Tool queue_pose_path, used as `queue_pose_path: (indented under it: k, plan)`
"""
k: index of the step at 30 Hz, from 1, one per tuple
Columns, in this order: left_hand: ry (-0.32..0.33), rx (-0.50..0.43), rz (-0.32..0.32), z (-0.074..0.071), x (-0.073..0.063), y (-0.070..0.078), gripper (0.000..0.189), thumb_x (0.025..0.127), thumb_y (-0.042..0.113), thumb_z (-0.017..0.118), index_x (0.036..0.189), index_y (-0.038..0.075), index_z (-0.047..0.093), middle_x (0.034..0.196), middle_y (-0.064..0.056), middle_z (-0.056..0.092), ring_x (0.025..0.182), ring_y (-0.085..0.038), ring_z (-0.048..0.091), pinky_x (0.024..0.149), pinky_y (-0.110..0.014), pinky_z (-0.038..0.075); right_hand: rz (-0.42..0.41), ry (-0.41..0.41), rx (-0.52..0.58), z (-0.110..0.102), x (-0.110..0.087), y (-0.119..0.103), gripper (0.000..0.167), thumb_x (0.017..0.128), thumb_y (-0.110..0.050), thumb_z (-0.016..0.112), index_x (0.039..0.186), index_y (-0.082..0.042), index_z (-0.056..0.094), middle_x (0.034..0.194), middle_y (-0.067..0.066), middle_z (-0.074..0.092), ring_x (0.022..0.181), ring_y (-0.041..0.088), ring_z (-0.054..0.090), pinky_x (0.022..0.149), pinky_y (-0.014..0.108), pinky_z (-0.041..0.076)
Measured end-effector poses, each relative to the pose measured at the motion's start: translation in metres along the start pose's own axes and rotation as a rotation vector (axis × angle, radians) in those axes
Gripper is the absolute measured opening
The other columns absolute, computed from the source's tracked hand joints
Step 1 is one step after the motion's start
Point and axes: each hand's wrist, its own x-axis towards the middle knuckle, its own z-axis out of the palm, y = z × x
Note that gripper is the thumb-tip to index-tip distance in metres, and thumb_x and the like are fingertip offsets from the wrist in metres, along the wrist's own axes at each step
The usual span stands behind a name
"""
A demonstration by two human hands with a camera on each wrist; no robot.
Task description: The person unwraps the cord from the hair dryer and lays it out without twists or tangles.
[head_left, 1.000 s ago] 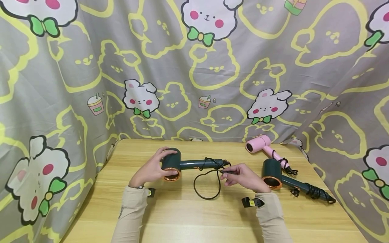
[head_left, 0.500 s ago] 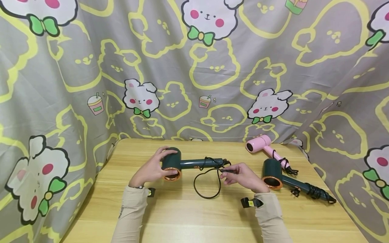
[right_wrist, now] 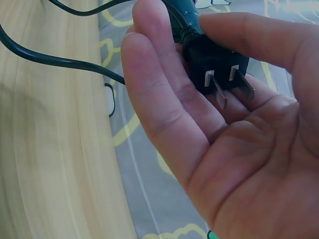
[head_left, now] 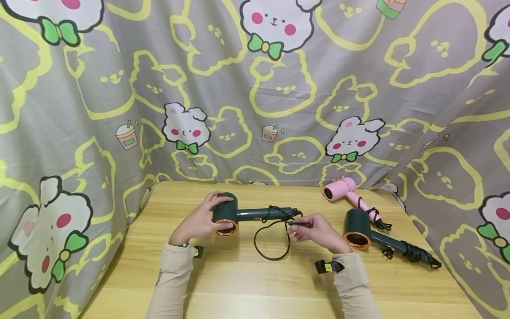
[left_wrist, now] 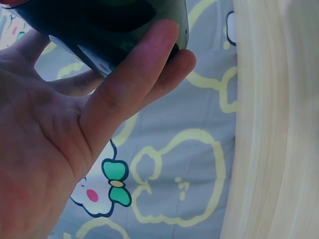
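Note:
My left hand (head_left: 198,221) grips the barrel of a dark green hair dryer (head_left: 225,210) with a copper-coloured rim. Its handle points right, with a black cord wound near the end. In the left wrist view, thumb and fingers wrap the dark barrel (left_wrist: 99,25). My right hand (head_left: 318,232) pinches the cord's black plug (right_wrist: 214,62) between thumb and fingers; two metal prongs face the palm in the right wrist view. A loop of the cord (head_left: 255,241) hangs between the plug and the handle.
To the right lies a second dark green hair dryer (head_left: 357,221), its cord wrapped round the handle. Behind it is a pink hair dryer (head_left: 340,188) with a black cord. The wooden table (head_left: 255,288) meets a patterned curtain (head_left: 279,155) at the back and sides.
Both hands keep their holds on the dryer and the plug. The right hand has shifted very slightly; the cord loop stays nearly the same.

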Motion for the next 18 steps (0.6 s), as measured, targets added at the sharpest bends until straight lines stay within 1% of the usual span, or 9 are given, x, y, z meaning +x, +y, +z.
queue_pose_path:
  k: [9, 16, 18]
  plan:
    - [-0.015, 0.004, 0.000, -0.0007, -0.0004, 0.0010, 0.069, 0.083, 0.047, 0.086, 0.144, 0.032, 0.057, 0.161, -0.014, 0.034, 0.126, -0.042, 0.058, 0.100, -0.063, 0.051, 0.003, -0.004, -0.005, -0.0007, 0.0004, -0.0002, 0.049, 0.104, -0.011, 0.059, 0.138, 0.022, 0.050, 0.120, 0.037, 0.068, 0.097, 0.039, 0.076, 0.090, 0.049, 0.059]
    - [-0.017, 0.002, -0.008, 0.0002, 0.0007, 0.0000, 0.070, 0.083, 0.045, 0.087, 0.144, 0.033, 0.057, 0.161, -0.012, 0.034, 0.127, -0.041, 0.057, 0.100, -0.061, 0.051, 0.005, -0.004, -0.010, -0.0014, 0.0014, 0.0013, 0.046, 0.104, -0.010, 0.059, 0.138, 0.020, 0.052, 0.120, 0.037, 0.068, 0.098, 0.042, 0.075, 0.090, 0.052, 0.059]
    - [-0.023, 0.009, -0.011, 0.0007, 0.0010, -0.0006, 0.070, 0.083, 0.046, 0.087, 0.144, 0.033, 0.057, 0.161, -0.012, 0.034, 0.127, -0.041, 0.057, 0.100, -0.060, 0.052, 0.007, -0.005, -0.016, -0.0013, 0.0015, 0.0020, 0.045, 0.104, -0.010, 0.059, 0.137, 0.020, 0.053, 0.121, 0.038, 0.068, 0.096, 0.041, 0.075, 0.090, 0.052, 0.059]
